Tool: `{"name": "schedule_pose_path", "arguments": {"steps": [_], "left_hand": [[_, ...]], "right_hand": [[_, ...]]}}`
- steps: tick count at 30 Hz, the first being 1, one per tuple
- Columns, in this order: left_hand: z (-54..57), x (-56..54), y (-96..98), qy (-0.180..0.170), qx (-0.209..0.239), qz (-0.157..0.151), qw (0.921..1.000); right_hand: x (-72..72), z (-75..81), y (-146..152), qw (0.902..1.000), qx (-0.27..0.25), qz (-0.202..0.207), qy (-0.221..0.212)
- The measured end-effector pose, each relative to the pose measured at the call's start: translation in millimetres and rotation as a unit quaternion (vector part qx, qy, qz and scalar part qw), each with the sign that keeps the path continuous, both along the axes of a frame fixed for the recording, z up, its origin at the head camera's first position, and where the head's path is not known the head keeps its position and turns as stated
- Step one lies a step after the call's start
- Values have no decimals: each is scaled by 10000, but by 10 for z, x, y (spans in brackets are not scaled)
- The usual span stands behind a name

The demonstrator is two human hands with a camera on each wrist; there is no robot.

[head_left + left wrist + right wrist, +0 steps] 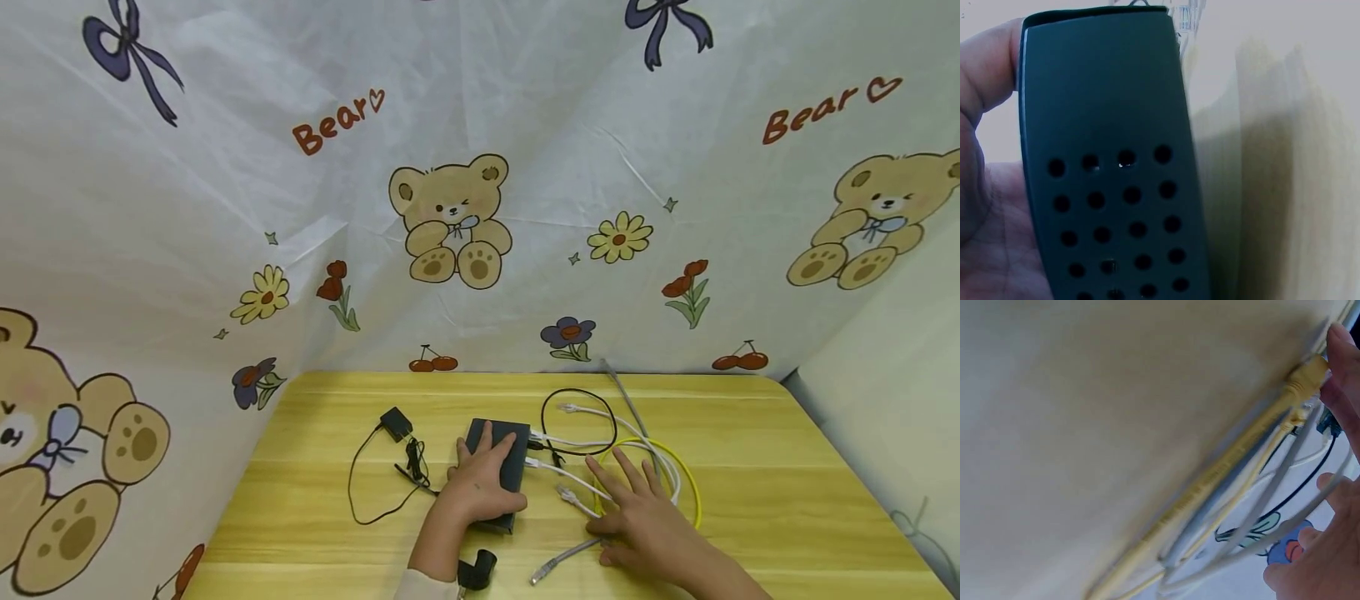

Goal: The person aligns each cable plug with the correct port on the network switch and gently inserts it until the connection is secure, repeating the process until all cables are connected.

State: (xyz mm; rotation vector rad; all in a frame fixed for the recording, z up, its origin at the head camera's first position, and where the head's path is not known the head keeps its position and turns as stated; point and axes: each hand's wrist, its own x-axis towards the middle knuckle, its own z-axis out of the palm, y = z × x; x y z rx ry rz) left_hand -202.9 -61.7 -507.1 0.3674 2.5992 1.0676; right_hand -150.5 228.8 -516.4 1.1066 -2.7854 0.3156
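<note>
My left hand (480, 483) lies over a black network switch (516, 467), its thumb at the right edge and the other fingers spread across the top to the left edge. Vent holes show on the side of the switch (1116, 181) in the left wrist view. White cables (551, 467) and a black one run to its right side. Among the coils, my right hand (648, 525) pinches a yellow network cable (1254, 434) by its plug between thumb and index finger. The other fingers spread above the cables. Close by lies a grey cable (566, 554) with a clear plug.
A black power adapter (396, 423) with a thin bundled cord lies left of the switch. Near the front is a small black object (478, 569). White plugs (567, 496) lie loose between the hands. A patterned cloth (525, 333) hangs behind the wooden table (300, 500).
</note>
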Motion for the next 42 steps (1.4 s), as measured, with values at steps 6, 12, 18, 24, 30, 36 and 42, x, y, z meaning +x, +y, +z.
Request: {"name": "schedule_pose_path", "arguments": {"steps": [6, 12, 18, 24, 30, 36, 42], "left_hand": [[18, 15, -5, -1, 4, 19, 10000], [-9, 5, 3, 35, -23, 39, 10000], [-3, 0, -4, 139, -98, 40, 9998], [-10, 8, -13, 164, -84, 54, 9998], [-30, 4, -21, 93, 36, 23, 9999], [-24, -9, -37, 76, 31, -28, 10000], [-16, -5, -49, 36, 99, -42, 9999]], "right_hand": [[23, -72, -77, 9995, -243, 80, 164], [20, -46, -265, 9987, -109, 392, 297], [24, 26, -494, 9952, 171, 826, 496], [55, 29, -685, 9846, 439, 1311, 1075], [99, -24, -746, 9836, 578, 1212, 1206], [144, -84, -786, 9846, 728, 1361, 823], [163, -111, -826, 9817, 204, 1684, 869]]}}
